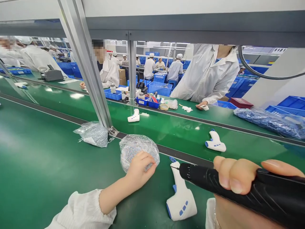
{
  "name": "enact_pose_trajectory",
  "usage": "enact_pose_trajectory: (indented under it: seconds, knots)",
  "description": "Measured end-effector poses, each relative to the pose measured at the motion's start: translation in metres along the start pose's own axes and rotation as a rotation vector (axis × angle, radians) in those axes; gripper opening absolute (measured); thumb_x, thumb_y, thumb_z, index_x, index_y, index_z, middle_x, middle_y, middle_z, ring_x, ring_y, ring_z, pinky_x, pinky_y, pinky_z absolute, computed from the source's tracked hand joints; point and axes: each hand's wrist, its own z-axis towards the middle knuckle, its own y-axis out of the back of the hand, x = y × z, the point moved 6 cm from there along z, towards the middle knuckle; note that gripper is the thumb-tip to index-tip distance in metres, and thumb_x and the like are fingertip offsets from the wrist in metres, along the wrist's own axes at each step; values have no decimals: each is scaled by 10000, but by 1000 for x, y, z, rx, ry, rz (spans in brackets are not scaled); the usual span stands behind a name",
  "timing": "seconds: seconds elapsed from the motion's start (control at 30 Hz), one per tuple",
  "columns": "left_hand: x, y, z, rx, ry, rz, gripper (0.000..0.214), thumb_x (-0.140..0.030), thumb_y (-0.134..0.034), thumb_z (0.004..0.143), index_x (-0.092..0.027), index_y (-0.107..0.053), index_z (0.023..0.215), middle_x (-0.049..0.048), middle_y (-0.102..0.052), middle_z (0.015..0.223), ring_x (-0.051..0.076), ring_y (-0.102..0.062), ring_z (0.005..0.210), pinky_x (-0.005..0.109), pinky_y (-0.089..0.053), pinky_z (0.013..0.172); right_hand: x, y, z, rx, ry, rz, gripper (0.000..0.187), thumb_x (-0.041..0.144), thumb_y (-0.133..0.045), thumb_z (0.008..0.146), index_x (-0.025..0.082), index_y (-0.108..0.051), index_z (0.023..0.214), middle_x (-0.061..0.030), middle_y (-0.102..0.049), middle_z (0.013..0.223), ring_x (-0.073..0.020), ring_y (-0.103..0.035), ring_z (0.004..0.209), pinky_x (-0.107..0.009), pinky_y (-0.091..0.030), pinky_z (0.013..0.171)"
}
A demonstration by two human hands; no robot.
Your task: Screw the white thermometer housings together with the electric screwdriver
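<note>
While our right hand (238, 176) clamps its fingers around a black screwdriver (269, 198), our left hand (140, 167) is over a clear bag (143, 140) of small pieces (130, 154); we cannot tell whether its fingertips meet. Between both hands' fingers lies a white pistol-shaped device (183, 195).

No lettering could be read. Pale marks (189, 171) on the black driver (202, 175), just ahead of the right hand's (240, 178) grip, were too small, as were white print-like marks (111, 139) by a clear bag (101, 136) left of the left hand (141, 167) and a label (141, 102) on a blue bin (145, 103) well beyond it.
</note>
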Motion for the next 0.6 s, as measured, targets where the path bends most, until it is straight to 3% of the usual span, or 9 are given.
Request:
enact_pose_trajectory:
  seconds: [0.07, 0.13, 0.23, 0.43, 0.6]
  knots:
    - [-7, -5, -2, -3, 193, -428, 150, -253, -578, 756, -174, -639, 644, 46, -597, 713, 153, -503, 698, 277, -375, 667, 0, -1, -3, 25, -31, 23, 368, 517, -654, 799, 255, -535, 1029, 64, -411, 543, -135, -307, 416, -298, -286, 470]
    - [-8, -17, -8, 3, 506, -861, 147, -294, -637, 688, -164, -635, 619, 25, -559, 659, 111, -452, 595, 231, -341, 545, 3, -6, -4, 65, -36, 64, 350, 487, -668, 801, 262, -541, 1037, 68, -422, 539, -131, -322, 405, -297, -280, 456]
    - [-20, -32, -17, 27, 838, -1288, 193, -302, -735, 567, -146, -637, 625, 3, -536, 646, 64, -394, 527, 179, -256, 440, 7, -9, -5, 87, -34, 132, 267, 455, -549, 877, 271, -517, 1067, 64, -446, 540, -126, -354, 386, -301, -263, 441]
    - [-35, -39, -21, 82, 922, -1474, 199, -239, -768, 542, -111, -638, 621, -1, -533, 637, 32, -383, 498, 136, -235, 398, 7, 0, -13, 190, 4, 201, 202, 364, -399, 957, 318, -445, 1148, 59, -521, 566, -142, -423, 382, -325, -291, 440]
    - [-34, -42, -24, 85, 974, -1504, 154, -197, -732, 588, -102, -632, 657, 4, -545, 646, 30, -391, 492, 129, -234, 393, 6, 9, -17, 113, 9, 156, 181, 350, -520, 887, 290, -467, 1049, 75, -465, 482, -136, -354, 317, -328, -258, 428]
